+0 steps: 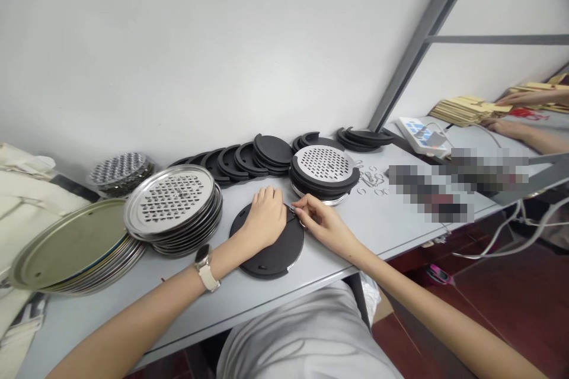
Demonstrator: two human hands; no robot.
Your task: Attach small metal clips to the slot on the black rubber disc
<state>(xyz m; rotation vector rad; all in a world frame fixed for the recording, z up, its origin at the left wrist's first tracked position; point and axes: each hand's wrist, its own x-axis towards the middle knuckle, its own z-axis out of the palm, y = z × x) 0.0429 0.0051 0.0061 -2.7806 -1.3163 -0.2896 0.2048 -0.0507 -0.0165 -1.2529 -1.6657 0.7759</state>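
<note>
A round black disc [278,251] with small slots lies flat on the table, a sliver of shiny metal showing along its lower right edge. My left hand [268,219] bears down on its upper part, with the fingers together and curled over the far rim. At the disc's upper right edge, my right hand [320,222] pinches a small metal ring [292,209] between thumb and index finger. Just beyond it stands a stack of black-rimmed discs topped with a perforated metal grater plate [323,162].
Stacked grater plates [171,198] and olive-coloured round plates [73,249] stand left. Black discs [273,151] line the wall. Loose metal rings [371,179] lie right, near a blurred-out area. Past a grey metal frame [427,35], another person's hands [507,127] touch yellowish flat pieces [466,109].
</note>
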